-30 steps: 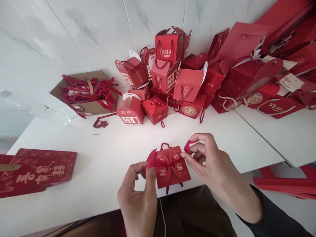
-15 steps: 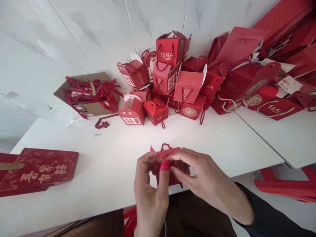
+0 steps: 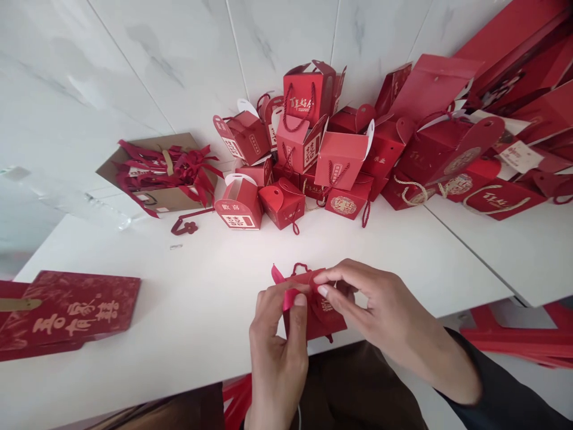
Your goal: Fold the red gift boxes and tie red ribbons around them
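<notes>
A small red box with a dark red cord handle sits at the near edge of the white table. Across its top runs a bright pink-red ribbon, one end sticking up at the upper left. My left hand pinches a loop of this ribbon between thumb and forefinger. From the right, my right hand has its thumb and forefinger closed together at the ribbon on the box top. The exact part between those fingertips is small and partly hidden.
Many red gift boxes are piled along the wall behind. An open cardboard box full of red ribbons stands at the back left, a dark red cord with a flower knot before it. A red bag lies at the left.
My right hand has shifted slightly up and right, uncovering more of the box's right side. My left hand's ribbon loop has moved a little left, and the upper-left ribbon end shows more.
</notes>
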A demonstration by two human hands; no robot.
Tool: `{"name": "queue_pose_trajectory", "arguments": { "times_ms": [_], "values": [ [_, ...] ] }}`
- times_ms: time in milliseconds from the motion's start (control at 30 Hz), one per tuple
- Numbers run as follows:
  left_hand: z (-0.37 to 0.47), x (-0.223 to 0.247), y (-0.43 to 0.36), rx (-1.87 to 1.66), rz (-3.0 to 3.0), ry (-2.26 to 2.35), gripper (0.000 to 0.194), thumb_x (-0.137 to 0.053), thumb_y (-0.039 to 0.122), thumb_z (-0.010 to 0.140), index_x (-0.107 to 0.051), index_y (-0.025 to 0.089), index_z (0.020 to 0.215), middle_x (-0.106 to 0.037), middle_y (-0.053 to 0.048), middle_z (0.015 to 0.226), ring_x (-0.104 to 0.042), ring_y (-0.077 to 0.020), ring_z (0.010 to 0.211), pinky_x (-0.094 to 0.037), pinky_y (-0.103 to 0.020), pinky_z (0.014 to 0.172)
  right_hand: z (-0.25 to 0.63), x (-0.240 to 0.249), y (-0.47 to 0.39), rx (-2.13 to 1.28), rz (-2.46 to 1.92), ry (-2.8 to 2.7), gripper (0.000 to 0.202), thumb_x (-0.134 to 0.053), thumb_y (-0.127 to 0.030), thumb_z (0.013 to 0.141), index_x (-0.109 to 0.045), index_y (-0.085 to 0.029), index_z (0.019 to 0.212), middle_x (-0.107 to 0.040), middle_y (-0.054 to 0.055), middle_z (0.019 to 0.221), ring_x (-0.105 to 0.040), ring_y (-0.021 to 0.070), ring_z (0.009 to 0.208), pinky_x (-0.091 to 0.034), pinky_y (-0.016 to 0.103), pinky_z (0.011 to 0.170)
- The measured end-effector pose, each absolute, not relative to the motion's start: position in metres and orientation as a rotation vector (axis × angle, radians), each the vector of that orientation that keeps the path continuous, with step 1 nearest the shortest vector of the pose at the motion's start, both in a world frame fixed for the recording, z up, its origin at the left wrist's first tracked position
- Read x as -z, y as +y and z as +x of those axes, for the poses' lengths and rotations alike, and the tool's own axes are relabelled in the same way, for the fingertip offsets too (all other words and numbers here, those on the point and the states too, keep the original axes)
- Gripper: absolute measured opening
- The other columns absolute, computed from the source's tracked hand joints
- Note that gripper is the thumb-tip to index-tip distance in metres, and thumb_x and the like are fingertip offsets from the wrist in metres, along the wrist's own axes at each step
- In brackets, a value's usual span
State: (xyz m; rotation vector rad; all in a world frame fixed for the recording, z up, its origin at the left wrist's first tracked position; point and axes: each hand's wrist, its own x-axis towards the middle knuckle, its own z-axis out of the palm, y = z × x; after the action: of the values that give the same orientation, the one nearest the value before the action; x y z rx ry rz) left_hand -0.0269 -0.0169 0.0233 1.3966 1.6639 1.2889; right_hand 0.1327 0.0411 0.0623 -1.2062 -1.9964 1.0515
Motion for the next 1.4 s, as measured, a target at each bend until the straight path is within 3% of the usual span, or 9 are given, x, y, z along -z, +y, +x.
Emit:
{"name": "queue_pose_trajectory", "arguments": {
  "times_ms": [167,300,367,467,633,767,967,1267,1400],
  "values": [
    [-0.026,-0.027,-0.017,-1.414,1.342,1.661,0.025,-0.055,0.034,0.101,-0.073,0.033,0.119,-0.071,-0.003,0.115,-0.065,-0.0180,0.109,-0.054,-0.031,0.091,0.133,-0.064,0.039,-1.006,-1.151,-2.025,0.012,-0.057,-0.022,0.102,-0.067,-0.027,0.105,-0.070,-0.004,0.098,-0.068,0.0101,0.082,-0.053,0.021,0.076],
    [-0.020,-0.036,-0.018,-1.480,1.163,1.692,0.031,-0.061,0.038,0.097,-0.066,0.031,0.127,-0.069,-0.003,0.107,-0.067,-0.0154,0.094,-0.057,-0.027,0.080,0.126,-0.064,0.038,-1.048,-1.118,-2.017,0.018,-0.060,-0.020,0.100,-0.064,-0.028,0.117,-0.073,-0.004,0.107,-0.069,0.0104,0.090,-0.053,0.020,0.081],
    [-0.017,-0.039,-0.020,-1.482,1.048,1.663,0.038,-0.063,0.040,0.096,-0.061,0.031,0.132,-0.068,-0.003,0.105,-0.067,-0.0146,0.088,-0.057,-0.026,0.075,0.122,-0.063,0.038,-1.069,-1.082,-2.017,0.015,-0.060,-0.017,0.100,-0.065,-0.027,0.110,-0.072,-0.006,0.102,-0.068,0.0092,0.086,-0.052,0.019,0.080],
    [-0.020,-0.038,-0.020,-1.447,1.070,1.607,0.041,-0.063,0.039,0.096,-0.057,0.034,0.136,-0.068,-0.003,0.115,-0.067,-0.0162,0.097,-0.057,-0.029,0.083,0.121,-0.064,0.039,-1.085,-1.078,-2.002,0.011,-0.060,-0.016,0.099,-0.065,-0.026,0.099,-0.070,-0.007,0.094,-0.066,0.0078,0.078,-0.051,0.018,0.075],
    [-0.031,-0.031,-0.015,-1.230,1.414,1.606,0.018,-0.062,0.034,0.097,-0.075,0.031,0.108,-0.072,-0.003,0.101,-0.063,-0.0179,0.096,-0.053,-0.029,0.083,0.125,-0.063,0.041,-1.125,-1.120,-1.978,0.009,-0.057,-0.022,0.102,-0.064,-0.026,0.097,-0.069,-0.006,0.089,-0.064,0.0088,0.074,-0.051,0.020,0.068],
    [-0.027,-0.031,-0.014,-1.321,1.216,1.580,0.021,-0.062,0.039,0.096,-0.077,0.027,0.105,-0.074,-0.005,0.102,-0.064,-0.0185,0.091,-0.051,-0.030,0.080,0.133,-0.060,0.042,-1.092,-1.174,-1.968,0.015,-0.061,-0.022,0.100,-0.064,-0.029,0.113,-0.070,-0.006,0.096,-0.068,0.0098,0.084,-0.053,0.020,0.077],
    [-0.019,-0.031,-0.012,-1.379,0.948,1.506,0.027,-0.065,0.045,0.094,-0.077,0.022,0.099,-0.076,-0.005,0.095,-0.068,-0.0190,0.087,-0.052,-0.031,0.081,0.145,-0.065,0.042,-0.935,-1.114,-2.134,0.015,-0.052,-0.019,0.105,-0.063,-0.028,0.102,-0.064,-0.004,0.099,-0.066,0.0097,0.087,-0.051,0.021,0.080],
    [-0.016,-0.025,-0.012,-1.257,1.350,1.525,0.026,-0.050,0.029,0.101,-0.072,0.027,0.114,-0.072,-0.005,0.103,-0.064,-0.0196,0.089,-0.053,-0.035,0.082,0.132,-0.079,0.048,-1.074,-0.943,-2.235,0.014,-0.052,-0.014,0.104,-0.059,-0.024,0.110,-0.069,-0.003,0.106,-0.067,0.0112,0.092,-0.050,0.024,0.083],
    [-0.015,-0.031,-0.015,-1.211,1.398,1.482,0.027,-0.057,0.029,0.096,-0.068,0.027,0.120,-0.069,-0.006,0.099,-0.061,-0.0202,0.082,-0.052,-0.038,0.080,0.131,-0.077,0.051,-1.106,-0.960,-2.171,0.011,-0.058,-0.017,0.102,-0.060,-0.026,0.108,-0.071,-0.006,0.101,-0.068,0.0101,0.087,-0.051,0.022,0.080]
  ]
}}
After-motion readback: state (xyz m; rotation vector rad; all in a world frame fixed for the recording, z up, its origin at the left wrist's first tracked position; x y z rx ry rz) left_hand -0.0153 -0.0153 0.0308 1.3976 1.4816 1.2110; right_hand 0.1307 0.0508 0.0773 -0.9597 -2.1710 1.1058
